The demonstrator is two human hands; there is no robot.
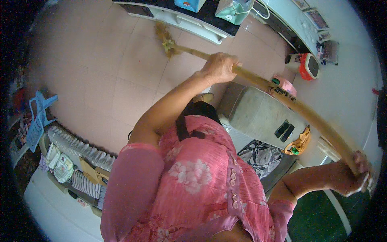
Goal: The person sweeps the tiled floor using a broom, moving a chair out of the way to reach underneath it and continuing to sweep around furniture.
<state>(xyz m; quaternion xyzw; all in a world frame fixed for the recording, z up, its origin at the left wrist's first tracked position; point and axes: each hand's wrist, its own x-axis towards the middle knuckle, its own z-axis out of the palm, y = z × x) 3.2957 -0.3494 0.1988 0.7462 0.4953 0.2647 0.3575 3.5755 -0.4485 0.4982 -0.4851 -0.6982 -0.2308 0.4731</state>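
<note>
A broom with a long bamboo handle slants across the view, from upper left to lower right. My left hand is closed around the lower part of the handle. Near the upper end of the same handle, at the right rim, my right hand grips it; that hand is slightly blurred. Dark writing marks the handle between the hands. The straw broom head is over the tiled floor, just in front of a low white cabinet with a black top. Whether the straw touches the tiles I cannot tell.
Bags stand on the cabinet. To my right is a grey padded seat with two dark flat devices and an orange cloth item. A blue plastic chair and a sofa with folded clothes are at left.
</note>
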